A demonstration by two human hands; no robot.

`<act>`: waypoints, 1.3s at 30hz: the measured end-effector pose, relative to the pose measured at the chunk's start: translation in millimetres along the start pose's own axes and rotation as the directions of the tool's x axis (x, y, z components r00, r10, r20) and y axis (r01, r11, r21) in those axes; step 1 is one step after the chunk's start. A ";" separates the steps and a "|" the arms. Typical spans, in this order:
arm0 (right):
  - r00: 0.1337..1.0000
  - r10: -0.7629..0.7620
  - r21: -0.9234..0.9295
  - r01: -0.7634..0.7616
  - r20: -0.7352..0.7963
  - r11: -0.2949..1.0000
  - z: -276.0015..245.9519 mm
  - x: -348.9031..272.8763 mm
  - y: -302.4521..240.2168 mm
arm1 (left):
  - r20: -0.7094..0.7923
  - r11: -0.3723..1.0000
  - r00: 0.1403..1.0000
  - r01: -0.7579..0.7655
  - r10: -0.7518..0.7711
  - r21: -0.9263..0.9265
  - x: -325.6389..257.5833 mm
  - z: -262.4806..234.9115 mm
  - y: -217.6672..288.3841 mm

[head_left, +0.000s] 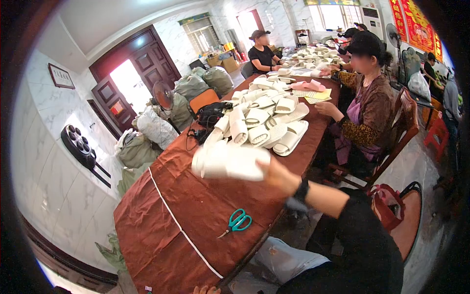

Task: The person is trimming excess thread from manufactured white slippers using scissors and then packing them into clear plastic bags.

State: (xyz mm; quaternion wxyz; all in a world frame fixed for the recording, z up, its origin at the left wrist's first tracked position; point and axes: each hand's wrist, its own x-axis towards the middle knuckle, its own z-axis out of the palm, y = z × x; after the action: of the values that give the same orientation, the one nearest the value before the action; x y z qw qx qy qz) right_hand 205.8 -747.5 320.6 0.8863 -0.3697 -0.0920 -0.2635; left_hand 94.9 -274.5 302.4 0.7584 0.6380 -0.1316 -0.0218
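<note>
The right hand (273, 174) holds a white slipper (227, 162) over the near side of the pile (257, 116), its grip pinching the end on the person's right. The slipper is blurred by motion, and whether it touches the pile cannot be told. Of the left hand (206, 290), only some fingers show at the lower edge, well apart from the pile on its near side; whether that grip is spread or pressed together cannot be told.

The pile, white slippers heaped at mixed angles, lies on the brown-red cloth of the tabletop (164, 208). Nearer the person than the pile are teal-handled scissors (240, 220) and a white strip (181, 228) running across the cloth. A black bag (210, 115) sits just left of the pile, with full sacks (155, 128) farther left. Just right of the pile lie pink slippers (309, 85) and yellow sheets (320, 96); a seated co-worker (367, 93) has a hand (329, 110) near the sheets. Another co-worker (262, 58) sits beyond the pile.
</note>
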 end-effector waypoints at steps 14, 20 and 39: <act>0.815 0.571 -0.701 -0.351 0.097 0.621 -9.2 37.1 47.2 | -0.300 0.974 0.929 0.182 -0.216 -0.135 -31.5 4.6 8.1; 0.593 0.590 -0.765 0.641 0.548 0.066 23.5 -8.5 102.8 | -0.399 0.993 0.910 0.089 -0.112 -0.075 -24.8 -17.0 -5.4; 0.856 0.408 -0.784 0.480 0.318 -0.395 -92.1 -10.4 56.9 | -0.790 0.373 0.372 0.729 0.488 0.574 -193.4 -393.6 -72.8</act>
State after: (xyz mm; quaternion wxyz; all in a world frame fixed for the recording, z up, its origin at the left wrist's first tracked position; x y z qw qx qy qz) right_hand 224.6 -774.7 217.0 0.0839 -0.9840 -0.0739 -0.1385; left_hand 7.7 129.5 138.8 0.1874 0.8374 0.3873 0.3372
